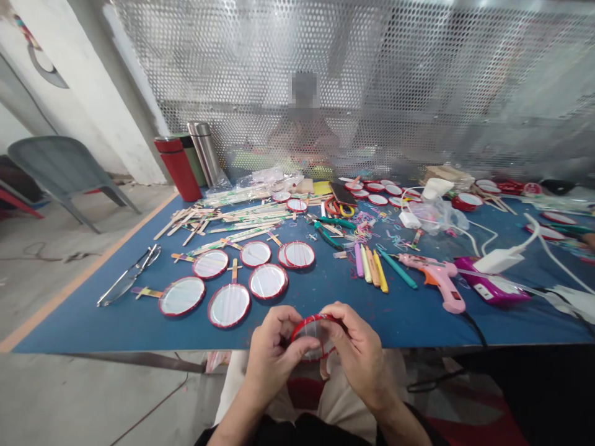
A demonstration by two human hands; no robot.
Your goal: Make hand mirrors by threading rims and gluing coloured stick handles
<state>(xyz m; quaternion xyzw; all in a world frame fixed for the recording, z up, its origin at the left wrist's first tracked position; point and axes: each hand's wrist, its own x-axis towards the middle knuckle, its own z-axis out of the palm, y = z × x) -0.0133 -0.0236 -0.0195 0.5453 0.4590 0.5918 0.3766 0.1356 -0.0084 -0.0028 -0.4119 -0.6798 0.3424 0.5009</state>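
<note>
My left hand (274, 350) and my right hand (357, 353) hold a round red-rimmed disc with a clear, string-crossed face (313, 334) between them, just above the front edge of the blue table (339, 303). My fingers cover part of its rim. Nearest my left hand lie several similar red-rimmed discs on craft-stick handles, including one (229, 305) close to the table edge and another (268, 280) beside it. A pink hot glue gun (434, 279) rests on the table to the right of my right hand.
Craft sticks (232, 220), green-handled pliers (328, 234), crayons (369, 266), and more red rings (376, 199) crowd the table. Scissors (129, 275) lie at the left. Flasks (177, 168) stand at the back, before a perforated metal screen (372, 74) with a person (304, 124) behind it.
</note>
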